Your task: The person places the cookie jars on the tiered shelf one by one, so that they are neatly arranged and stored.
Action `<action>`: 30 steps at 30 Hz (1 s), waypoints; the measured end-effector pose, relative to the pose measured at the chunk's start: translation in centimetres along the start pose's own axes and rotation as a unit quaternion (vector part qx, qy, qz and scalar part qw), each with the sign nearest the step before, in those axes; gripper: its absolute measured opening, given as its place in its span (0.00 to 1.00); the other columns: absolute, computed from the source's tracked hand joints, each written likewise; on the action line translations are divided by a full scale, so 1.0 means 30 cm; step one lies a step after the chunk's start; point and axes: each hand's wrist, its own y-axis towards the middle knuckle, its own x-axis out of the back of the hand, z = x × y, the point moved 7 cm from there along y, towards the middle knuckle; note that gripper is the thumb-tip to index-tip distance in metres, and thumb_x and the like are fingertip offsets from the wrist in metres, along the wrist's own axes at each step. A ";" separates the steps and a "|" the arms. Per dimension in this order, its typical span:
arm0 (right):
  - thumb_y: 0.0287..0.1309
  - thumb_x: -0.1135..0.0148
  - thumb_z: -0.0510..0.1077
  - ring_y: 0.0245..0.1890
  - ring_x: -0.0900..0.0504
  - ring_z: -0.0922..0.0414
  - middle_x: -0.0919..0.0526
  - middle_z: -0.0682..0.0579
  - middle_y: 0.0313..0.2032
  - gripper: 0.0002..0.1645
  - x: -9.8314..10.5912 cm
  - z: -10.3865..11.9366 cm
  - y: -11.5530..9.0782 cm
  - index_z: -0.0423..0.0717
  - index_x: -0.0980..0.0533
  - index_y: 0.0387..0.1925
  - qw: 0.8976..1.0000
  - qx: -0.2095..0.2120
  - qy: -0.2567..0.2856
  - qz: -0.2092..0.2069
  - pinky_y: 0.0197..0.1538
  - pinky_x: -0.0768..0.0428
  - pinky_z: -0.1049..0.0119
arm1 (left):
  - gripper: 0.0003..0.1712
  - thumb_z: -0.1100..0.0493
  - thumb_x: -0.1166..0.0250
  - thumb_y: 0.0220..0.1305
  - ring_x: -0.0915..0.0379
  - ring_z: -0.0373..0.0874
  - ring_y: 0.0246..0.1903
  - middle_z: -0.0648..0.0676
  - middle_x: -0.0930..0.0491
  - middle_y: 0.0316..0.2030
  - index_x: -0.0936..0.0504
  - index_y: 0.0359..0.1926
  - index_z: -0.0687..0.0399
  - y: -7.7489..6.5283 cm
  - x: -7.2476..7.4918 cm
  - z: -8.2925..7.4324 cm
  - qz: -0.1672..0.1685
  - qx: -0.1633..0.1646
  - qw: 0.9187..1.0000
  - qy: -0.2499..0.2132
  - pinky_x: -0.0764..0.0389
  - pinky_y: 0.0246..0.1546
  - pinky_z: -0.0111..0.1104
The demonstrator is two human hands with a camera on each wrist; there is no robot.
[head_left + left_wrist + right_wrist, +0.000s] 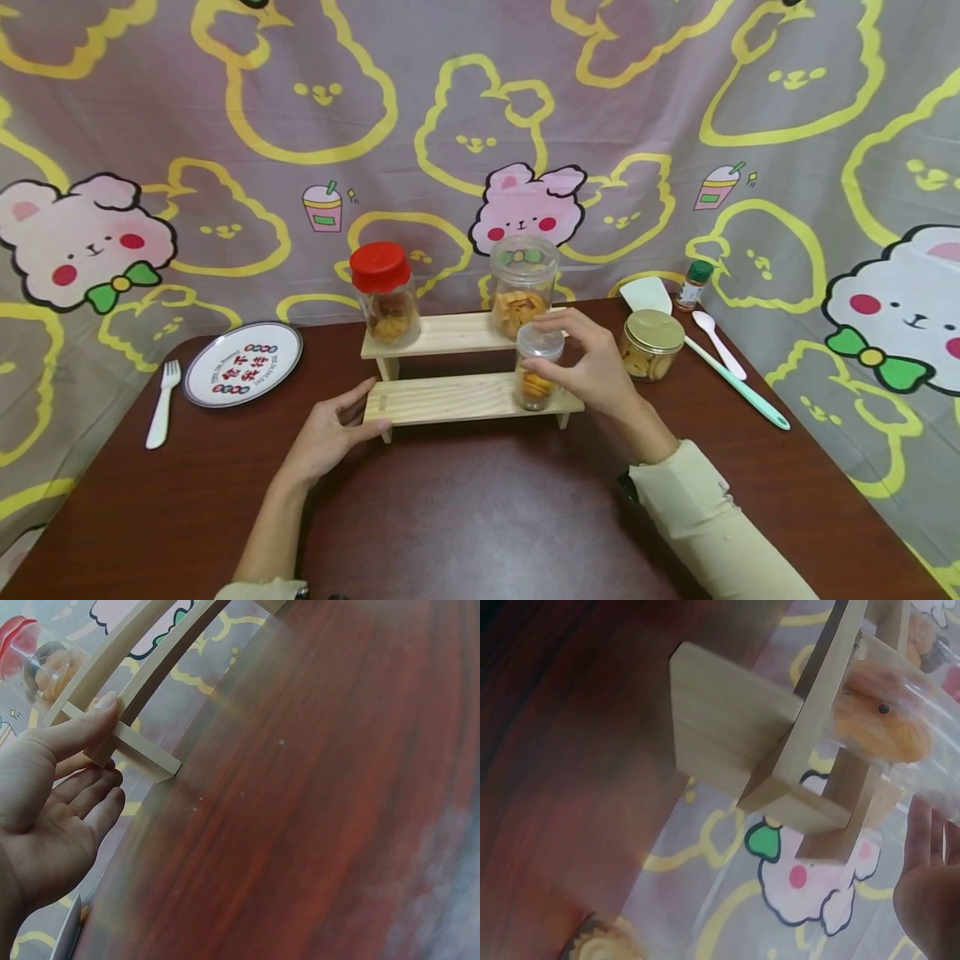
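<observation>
A two-tier wooden rack point(442, 398) stands on the table. My left hand point(327, 435) pinches the left end of its lower step, the thumb on top and fingers at the end and below, as the left wrist view shows. My right hand point(596, 364) holds a small clear jar point(536, 385) of orange snacks near its lid, thumb in front and fingers behind. The jar stands upright at the lower step's right end. On the upper step are a red-lidded jar point(392, 312) at left and a larger clear-lidded jar point(521, 304) of snacks at right.
Left of the rack lie a white plate point(210, 367) and a white fork point(161, 408). To the right are a gold-lidded jar point(651, 346), a spatula point(738, 383), a white spoon point(720, 346) and a green-capped bottle point(693, 287). A patterned curtain point(420, 108) hangs behind.
</observation>
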 end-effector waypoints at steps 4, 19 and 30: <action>0.37 0.15 0.32 0.47 0.19 0.53 0.15 0.45 0.46 0.28 -0.031 -0.031 -0.001 0.39 0.16 0.45 1.000 0.006 0.006 0.013 0.39 0.21 0.68 | 0.47 0.62 0.24 0.59 0.36 0.56 0.66 0.66 0.36 0.71 0.38 0.74 0.69 -0.002 0.002 -0.002 0.001 -0.003 1.000 0.003 0.26 0.53 0.24; 0.43 0.16 0.41 0.52 0.19 0.52 0.15 0.49 0.47 0.28 -0.149 0.004 0.035 0.41 0.18 0.47 0.998 0.021 -0.005 0.052 0.55 0.22 0.59 | 0.47 0.61 0.23 0.59 0.36 0.55 0.66 0.66 0.35 0.70 0.37 0.74 0.68 -0.002 0.004 0.001 0.001 -0.001 1.000 0.003 0.26 0.53 0.24; 0.45 0.16 0.41 0.51 0.20 0.55 0.16 0.49 0.49 0.27 -0.238 0.017 0.063 0.43 0.18 0.48 0.997 0.008 0.023 0.070 0.48 0.20 0.63 | 0.47 0.62 0.23 0.58 0.35 0.55 0.66 0.65 0.35 0.70 0.37 0.74 0.69 0.002 0.003 0.000 0.001 -0.003 1.000 0.004 0.25 0.53 0.25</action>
